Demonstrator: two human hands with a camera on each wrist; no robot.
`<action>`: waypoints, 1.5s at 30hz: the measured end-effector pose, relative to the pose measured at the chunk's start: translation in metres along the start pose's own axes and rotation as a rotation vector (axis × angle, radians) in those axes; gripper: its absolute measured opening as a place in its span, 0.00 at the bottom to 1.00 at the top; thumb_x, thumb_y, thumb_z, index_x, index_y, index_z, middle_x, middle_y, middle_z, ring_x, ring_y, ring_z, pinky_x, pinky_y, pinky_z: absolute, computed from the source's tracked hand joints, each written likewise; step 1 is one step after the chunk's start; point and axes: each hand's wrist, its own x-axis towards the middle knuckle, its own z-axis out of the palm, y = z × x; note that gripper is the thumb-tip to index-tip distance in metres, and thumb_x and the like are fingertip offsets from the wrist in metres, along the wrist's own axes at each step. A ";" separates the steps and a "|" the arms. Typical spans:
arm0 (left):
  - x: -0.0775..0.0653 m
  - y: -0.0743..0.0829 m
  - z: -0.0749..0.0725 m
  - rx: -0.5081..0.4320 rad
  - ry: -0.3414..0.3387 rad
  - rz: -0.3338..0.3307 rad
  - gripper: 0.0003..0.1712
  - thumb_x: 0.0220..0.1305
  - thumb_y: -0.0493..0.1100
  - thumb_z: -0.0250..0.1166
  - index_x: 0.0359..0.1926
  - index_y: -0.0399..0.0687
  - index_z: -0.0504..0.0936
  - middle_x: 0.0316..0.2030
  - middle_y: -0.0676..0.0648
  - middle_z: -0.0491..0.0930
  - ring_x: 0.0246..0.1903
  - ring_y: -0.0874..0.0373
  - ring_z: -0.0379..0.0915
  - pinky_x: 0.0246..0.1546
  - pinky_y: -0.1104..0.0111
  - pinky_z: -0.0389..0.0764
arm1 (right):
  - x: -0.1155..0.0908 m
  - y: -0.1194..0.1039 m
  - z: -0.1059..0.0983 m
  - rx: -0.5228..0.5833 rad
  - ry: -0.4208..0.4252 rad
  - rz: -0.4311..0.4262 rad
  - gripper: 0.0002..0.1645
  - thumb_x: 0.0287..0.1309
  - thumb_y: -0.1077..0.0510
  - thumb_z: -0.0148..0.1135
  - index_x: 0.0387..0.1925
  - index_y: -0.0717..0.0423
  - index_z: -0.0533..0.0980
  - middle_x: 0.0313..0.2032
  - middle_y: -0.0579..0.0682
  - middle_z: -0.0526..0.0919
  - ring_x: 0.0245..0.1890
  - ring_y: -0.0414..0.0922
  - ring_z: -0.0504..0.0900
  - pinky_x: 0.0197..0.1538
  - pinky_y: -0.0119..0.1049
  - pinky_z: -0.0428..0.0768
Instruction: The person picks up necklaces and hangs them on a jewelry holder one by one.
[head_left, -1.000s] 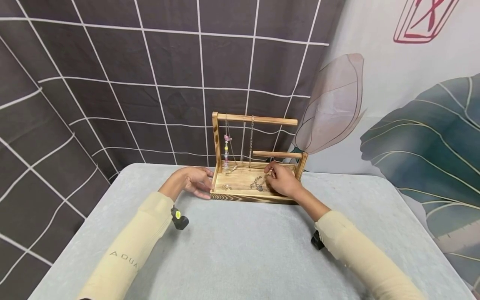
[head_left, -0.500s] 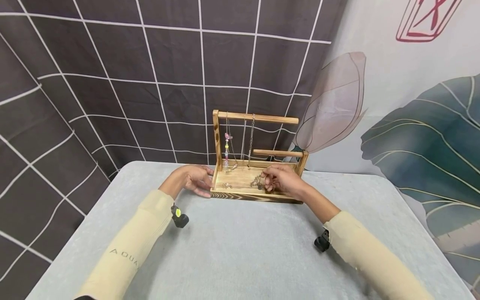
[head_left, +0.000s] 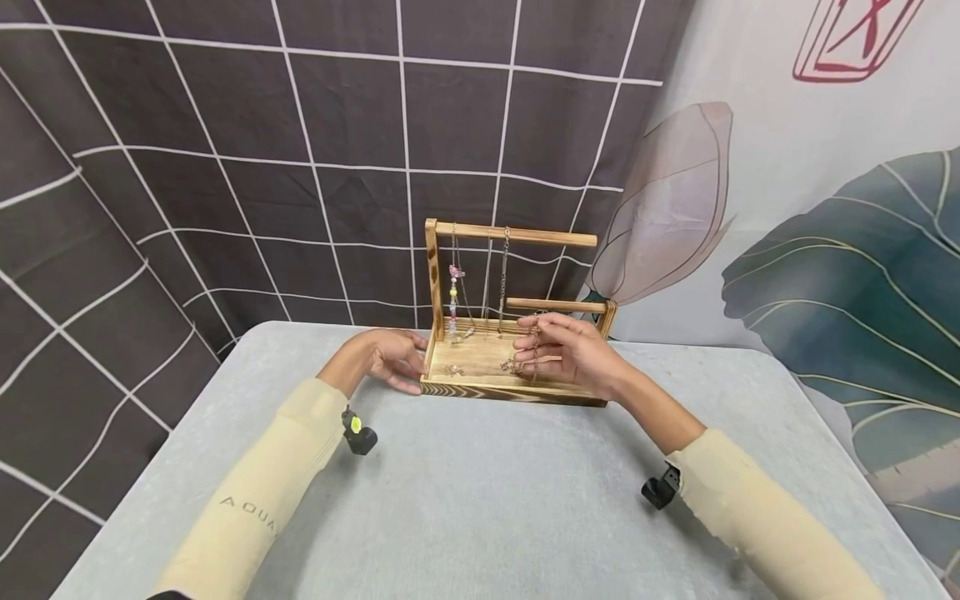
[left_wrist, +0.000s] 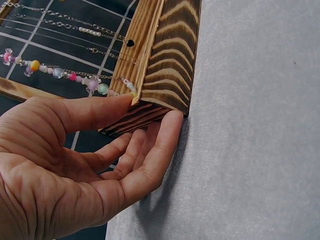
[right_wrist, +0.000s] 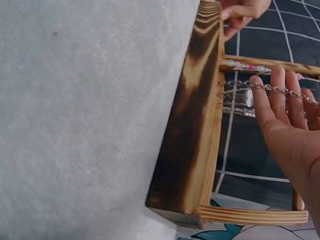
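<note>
A wooden jewelry stand (head_left: 517,395) has a shallow tray, a tall bar at left and a lower bar at right. My left hand (head_left: 392,360) grips the tray's left end; in the left wrist view the thumb is at the rim and the fingers lie against the outer corner. Over the tray, my right hand (head_left: 581,354) holds a silver chain (right_wrist: 292,93) with its fingers extended and spread. The chain runs across the fingers in the right wrist view, where the thumb is hidden. A bead necklace (left_wrist: 60,73) and another chain (head_left: 504,275) hang from the tall bar.
Small jewelry (head_left: 453,370) lies in the tray's left part, and more chain (head_left: 510,366) lies beside the right fingers. The lower bar (head_left: 555,306) is just behind the right hand. A grey cloth covers the table (head_left: 480,492); a dark gridded curtain (head_left: 337,108) hangs behind.
My right hand first reached into the tray, then gathered up chain and rose slightly, turning so its fingers spread with the chain hanging along them. The left hand stays at the tray's end.
</note>
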 end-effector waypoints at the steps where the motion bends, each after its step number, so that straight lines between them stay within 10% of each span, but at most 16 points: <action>1: 0.000 0.000 0.000 0.001 -0.001 0.000 0.42 0.74 0.22 0.55 0.84 0.40 0.58 0.73 0.35 0.76 0.54 0.49 0.81 0.57 0.58 0.97 | -0.001 -0.002 -0.001 0.002 0.002 -0.010 0.23 0.92 0.49 0.49 0.74 0.55 0.76 0.53 0.49 0.93 0.54 0.47 0.94 0.70 0.54 0.93; 25: -0.001 0.000 0.001 -0.003 -0.005 0.008 0.41 0.75 0.23 0.55 0.85 0.39 0.56 0.72 0.36 0.75 0.53 0.51 0.82 0.53 0.59 0.97 | -0.012 -0.044 -0.010 -0.127 -0.005 -0.197 0.22 0.92 0.47 0.47 0.76 0.43 0.75 0.58 0.46 0.93 0.58 0.46 0.94 0.64 0.45 0.96; 45: -0.001 0.000 0.001 -0.008 0.008 0.005 0.39 0.75 0.22 0.56 0.82 0.41 0.58 0.66 0.38 0.78 0.49 0.51 0.83 0.51 0.59 0.98 | -0.019 -0.075 -0.014 -0.151 0.062 -0.278 0.34 0.92 0.48 0.47 0.88 0.54 0.58 0.56 0.48 0.93 0.53 0.46 0.96 0.62 0.45 0.97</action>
